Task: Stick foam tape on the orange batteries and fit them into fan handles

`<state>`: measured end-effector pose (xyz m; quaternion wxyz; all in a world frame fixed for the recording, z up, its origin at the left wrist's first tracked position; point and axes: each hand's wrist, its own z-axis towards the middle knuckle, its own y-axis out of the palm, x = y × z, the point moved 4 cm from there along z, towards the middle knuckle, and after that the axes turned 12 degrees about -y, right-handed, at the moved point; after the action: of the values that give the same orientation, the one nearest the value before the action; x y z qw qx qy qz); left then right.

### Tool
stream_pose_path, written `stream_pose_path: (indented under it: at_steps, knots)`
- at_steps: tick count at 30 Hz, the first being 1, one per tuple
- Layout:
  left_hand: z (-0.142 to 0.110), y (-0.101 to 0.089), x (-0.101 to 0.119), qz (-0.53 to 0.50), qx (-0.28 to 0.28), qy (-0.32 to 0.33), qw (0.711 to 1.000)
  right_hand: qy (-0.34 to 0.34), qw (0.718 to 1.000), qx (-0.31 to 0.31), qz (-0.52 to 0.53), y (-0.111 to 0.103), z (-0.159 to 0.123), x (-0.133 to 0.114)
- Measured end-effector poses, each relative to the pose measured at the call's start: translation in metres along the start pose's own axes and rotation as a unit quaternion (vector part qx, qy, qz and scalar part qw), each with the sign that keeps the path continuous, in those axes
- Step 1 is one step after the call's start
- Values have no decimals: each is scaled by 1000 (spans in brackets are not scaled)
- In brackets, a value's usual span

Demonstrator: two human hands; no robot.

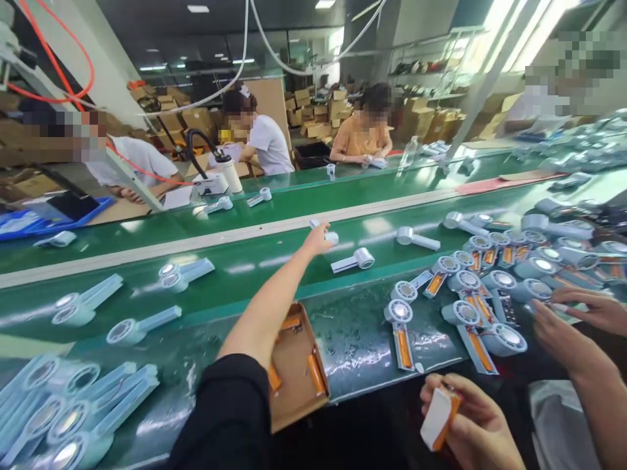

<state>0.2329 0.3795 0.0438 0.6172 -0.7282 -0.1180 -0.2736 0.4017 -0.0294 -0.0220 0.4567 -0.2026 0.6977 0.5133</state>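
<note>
My left hand (317, 240), on a black-sleeved arm, is stretched far out over the green conveyor belt (274, 258). Its fingers are closed on a light-blue handheld fan body (331, 236) lying on the belt. My right hand (477, 427) stays low near my body, closed around a white and orange part (437, 418). A small cardboard tray (298, 365) with orange parts sits below my left forearm. Several open fan bodies with orange inserts (465, 313) lie on the bench to the right.
A co-worker's two hands (582, 326) work among the fan bodies at the right. More fan bodies (73, 418) are stacked at the bottom left and scattered along the belt (360, 260). Three people sit across the line; cartons are piled behind them.
</note>
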Motion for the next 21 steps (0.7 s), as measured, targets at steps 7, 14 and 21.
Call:
stream_pose_path:
  at_steps: [7,14,21]
  knots:
    - [-186,-129,-157,66,-7,-69,995,75,997,-2,-8,20,19,14]
    - [-358,-137,-255,139,-83,-181,970,125,991,-51,3,15,26,48]
    - [-245,-100,-160,87,19,-80,993,83,993,-47,65,26,28,30]
